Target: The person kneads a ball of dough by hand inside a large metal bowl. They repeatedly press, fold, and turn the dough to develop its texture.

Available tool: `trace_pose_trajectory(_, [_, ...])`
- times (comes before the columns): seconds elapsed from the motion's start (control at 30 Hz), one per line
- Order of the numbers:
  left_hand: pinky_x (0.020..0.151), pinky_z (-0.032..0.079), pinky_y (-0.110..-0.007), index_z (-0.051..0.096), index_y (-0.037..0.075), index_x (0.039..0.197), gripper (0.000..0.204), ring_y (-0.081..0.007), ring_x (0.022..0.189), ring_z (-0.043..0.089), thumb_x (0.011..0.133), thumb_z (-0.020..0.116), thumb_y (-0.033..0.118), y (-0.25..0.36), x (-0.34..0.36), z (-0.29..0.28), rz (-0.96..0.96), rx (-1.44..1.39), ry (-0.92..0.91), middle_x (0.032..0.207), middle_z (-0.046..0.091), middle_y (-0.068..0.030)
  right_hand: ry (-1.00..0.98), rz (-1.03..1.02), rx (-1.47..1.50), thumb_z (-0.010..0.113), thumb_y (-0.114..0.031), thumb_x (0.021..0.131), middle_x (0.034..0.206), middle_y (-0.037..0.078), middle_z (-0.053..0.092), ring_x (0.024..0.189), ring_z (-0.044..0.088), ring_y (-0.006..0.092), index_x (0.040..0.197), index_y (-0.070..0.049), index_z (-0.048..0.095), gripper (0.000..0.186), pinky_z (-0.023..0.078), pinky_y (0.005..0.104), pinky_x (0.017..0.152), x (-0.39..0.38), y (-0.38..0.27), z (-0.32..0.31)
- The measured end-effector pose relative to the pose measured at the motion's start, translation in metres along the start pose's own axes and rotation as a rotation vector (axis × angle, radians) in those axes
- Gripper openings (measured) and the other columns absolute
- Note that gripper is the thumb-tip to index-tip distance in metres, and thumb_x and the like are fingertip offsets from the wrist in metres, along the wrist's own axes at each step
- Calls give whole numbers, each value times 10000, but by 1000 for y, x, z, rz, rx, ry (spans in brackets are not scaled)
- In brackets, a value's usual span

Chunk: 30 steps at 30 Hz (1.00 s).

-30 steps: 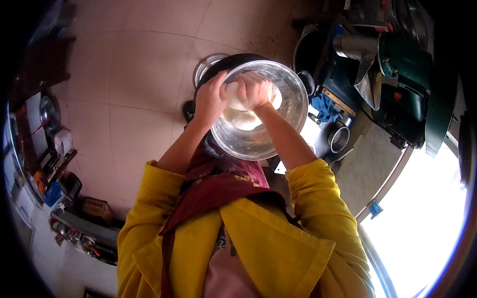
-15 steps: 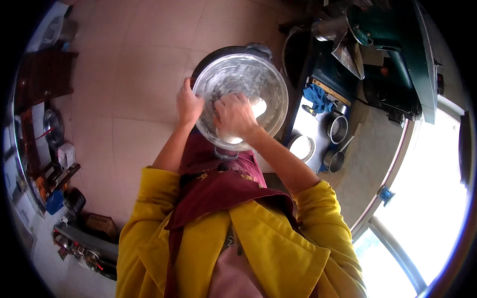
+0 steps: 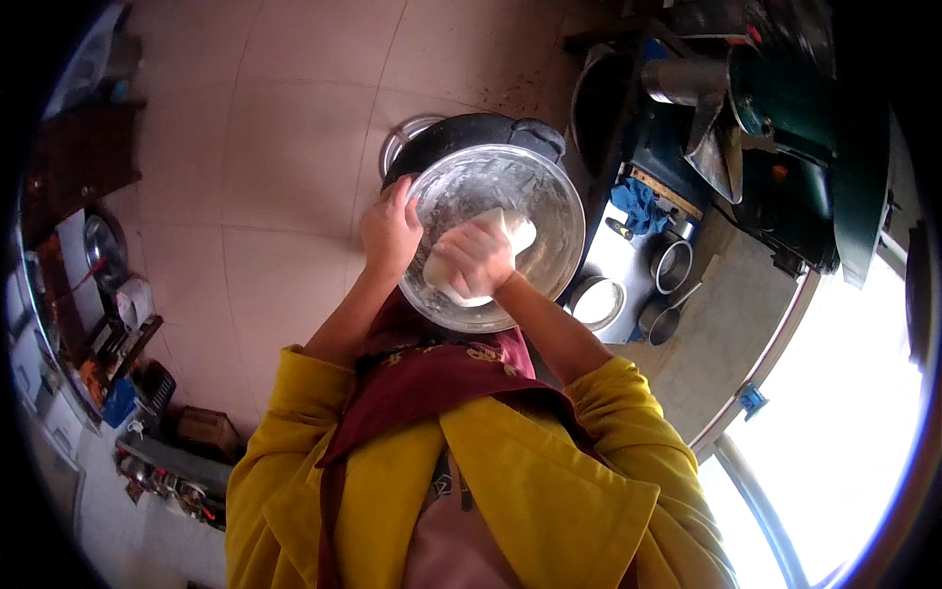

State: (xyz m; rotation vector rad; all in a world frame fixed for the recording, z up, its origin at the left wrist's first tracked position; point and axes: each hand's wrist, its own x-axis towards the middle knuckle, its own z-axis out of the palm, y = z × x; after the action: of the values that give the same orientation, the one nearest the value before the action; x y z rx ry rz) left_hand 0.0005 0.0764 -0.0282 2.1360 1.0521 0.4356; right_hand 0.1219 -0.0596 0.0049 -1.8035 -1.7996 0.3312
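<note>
A wide, shiny metal bowl [image 3: 555, 204] with whitish smears on its inner wall is in front of me, resting on a dark pot [image 3: 446, 139]. Inside it lies a lump of white dough [image 3: 519, 231]. My left hand [image 3: 391, 234] grips the bowl's left rim, thumb and fingers closed over the edge. With its fingers curled into the dough, my right hand [image 3: 475, 257] presses down near the middle of the bowl. That hand hides part of the lump, and its fingertips are not visible.
To the right, a low surface holds a blue cloth [image 3: 639, 206], a metal pot [image 3: 672, 266], a long-handled pan [image 3: 660, 320] and a round pan with white contents [image 3: 596, 303]. A green machine with a metal spout [image 3: 716, 162] stands beyond. Shelves with kitchenware line the left.
The bowl sits lower and farther right in view. My right hand has curled more tightly on the dough, more of which shows. A pale ring now appears behind the dark pot.
</note>
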Motion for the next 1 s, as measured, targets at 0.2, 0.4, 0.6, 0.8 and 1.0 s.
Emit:
trace_pose_trajectory(0.2, [651,541,-408,634,79,1085,200,-335,794,681,904,653,163,12,10,-8,-25,-79,-3,994,705,-112,-2,5,45,609,-183,645,695,52,567,691,592,255,728,-100,591,119,477,388,683,41,30,31])
trace_pose_trajectory(0.4, [734,538,-438,661,28,1070,236,-391,865,672,950,602,222,18,17,-10,-75,-79,-2,970,699,-189,236,-87,-56,619,-196,639,762,39,632,752,594,248,684,-95,645,114,456,397,674,71,40,37])
trace_pose_trajectory(0.6, [713,514,-493,629,52,1038,237,-418,840,646,989,515,254,18,17,-2,-101,-60,45,925,679,-206,208,-113,-149,622,-216,695,669,43,597,700,576,239,658,-109,638,114,408,380,668,87,54,33])
trace_pose_trajectory(0.8, [764,511,-504,551,64,1151,304,-419,923,639,913,622,239,3,-53,0,-215,-39,40,1014,672,-197,171,301,-102,646,-311,814,916,112,729,985,656,306,800,-93,732,235,482,398,974,66,45,14])
trace_pose_trajectory(1.0, [831,523,-477,565,49,1206,377,-380,995,642,895,640,250,21,-12,-7,-62,-25,159,1085,673,-172,-456,940,-102,553,-613,880,1060,134,728,934,708,307,1068,-100,758,584,529,423,881,70,40,-8])
